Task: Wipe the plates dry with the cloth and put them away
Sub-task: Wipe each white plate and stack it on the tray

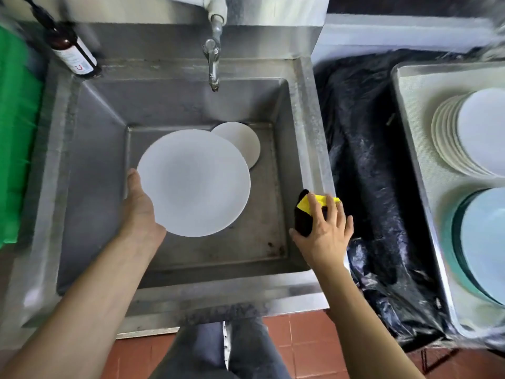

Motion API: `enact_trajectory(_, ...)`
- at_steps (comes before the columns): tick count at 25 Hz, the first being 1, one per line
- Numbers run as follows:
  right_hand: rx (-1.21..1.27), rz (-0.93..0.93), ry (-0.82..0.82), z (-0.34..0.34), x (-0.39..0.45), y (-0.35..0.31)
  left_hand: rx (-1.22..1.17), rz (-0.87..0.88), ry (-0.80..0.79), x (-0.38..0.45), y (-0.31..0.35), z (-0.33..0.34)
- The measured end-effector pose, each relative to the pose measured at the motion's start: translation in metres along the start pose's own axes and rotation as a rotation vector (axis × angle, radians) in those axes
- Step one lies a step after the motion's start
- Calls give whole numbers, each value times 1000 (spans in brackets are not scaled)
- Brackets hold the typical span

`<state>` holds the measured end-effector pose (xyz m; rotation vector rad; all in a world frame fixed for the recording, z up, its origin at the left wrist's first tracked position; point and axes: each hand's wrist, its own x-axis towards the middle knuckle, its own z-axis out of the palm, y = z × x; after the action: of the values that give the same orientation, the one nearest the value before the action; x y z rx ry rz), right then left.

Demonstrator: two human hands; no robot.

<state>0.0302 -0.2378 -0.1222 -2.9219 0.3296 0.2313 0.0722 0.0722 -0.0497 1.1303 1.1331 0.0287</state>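
Note:
My left hand (139, 206) grips a large white plate (195, 181) by its left rim and holds it over the steel sink (90, 165). A second white plate (241, 142) lies on the sink floor behind it, partly covered. My right hand (325, 228) rests on a yellow and black cloth (308, 212) on the sink's right rim, fingers curled over it. On a tray (415, 110) at the right are a stack of white plates (475, 132) and a stack of pale blue plates (483, 242).
A tap (214, 67) hangs over the sink's back. A dark bottle (72, 53) stands at the back left corner. A black plastic bag (374, 170) fills the gap between sink and tray. Something green (15, 132) sits at the far left.

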Motion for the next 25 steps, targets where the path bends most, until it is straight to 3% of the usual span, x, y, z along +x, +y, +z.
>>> enact_trajectory(6, 180, -36, 49, 2, 5, 9, 45, 26, 1, -42, 7, -3)
enact_trajectory(8, 363, 48, 103, -11, 9, 9, 60, 22, 16, -55, 10, -4)
enact_trajectory(11, 721, 114, 312, -55, 16, -6, 83, 5, 37, -72, 15, -5)
enact_trajectory(15, 899, -175, 583, -128, 14, -75, 94, 37, 0, -92, 31, -2)
enact_trajectory(19, 712, -542, 465, -146, -2, -141, 112, 143, 44, -110, 51, 1)
enact_trajectory(21, 612, -566, 403, -140, -7, -163, 135, 241, 85, -116, 62, -1)
enact_trajectory(25, 742, -593, 395, -140, -21, -208, 171, 373, 103, -116, 84, -8)
